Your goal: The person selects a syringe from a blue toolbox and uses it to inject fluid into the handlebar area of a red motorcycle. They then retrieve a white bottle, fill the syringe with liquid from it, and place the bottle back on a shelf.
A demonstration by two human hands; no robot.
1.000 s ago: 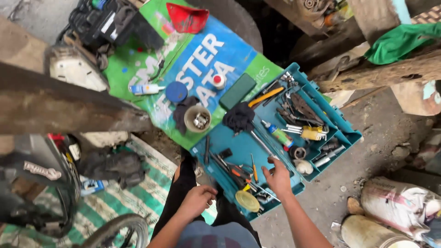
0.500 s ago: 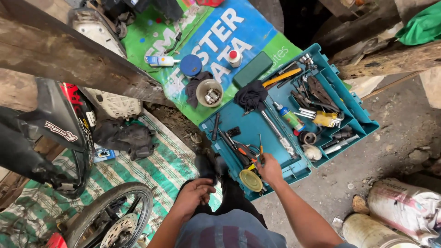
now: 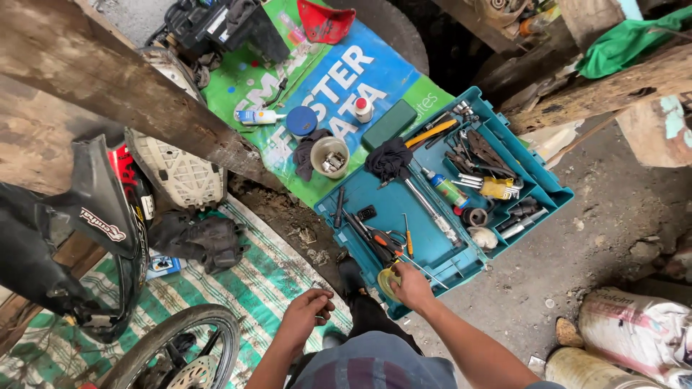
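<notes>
- The right hand (image 3: 412, 285) reached down to the near edge of the open teal plastic tool case (image 3: 548, 189), its fingers curled over a small round yellowish roll (image 3: 389, 279), possibly tape, that lay at the case's front corner; the hand covered most of it, so the grip itself could not be made out for certain.
- The left hand (image 3: 306, 311) hung above the green-and-white striped mat (image 3: 267, 277), apart from the case, fingers loosely curled inward; whether it pinched anything small could not be told.
- Just beyond the right hand, inside the case, lay orange-handled scissors (image 3: 386, 239), a thin screwdriver with an orange handle (image 3: 408, 238) and a long silver ratchet bar (image 3: 431, 209).
- Further in sat a black crumpled rag (image 3: 388, 158), a green spray can with a red cap (image 3: 447, 189) and a yellow set of hex keys (image 3: 499, 188).
- Beside the case, on the blue-and-green printed banner (image 3: 404, 68), stood a pale round tub holding small metal parts (image 3: 330, 156), a blue round lid (image 3: 301, 120) and a dark green flat rectangular box (image 3: 389, 124).
- To the left, a weathered wooden beam (image 3: 108, 79) crossed above a motorcycle's black fairing (image 3: 65, 216), with the spoked front wheel (image 3: 184, 353) near the left hand.
</notes>
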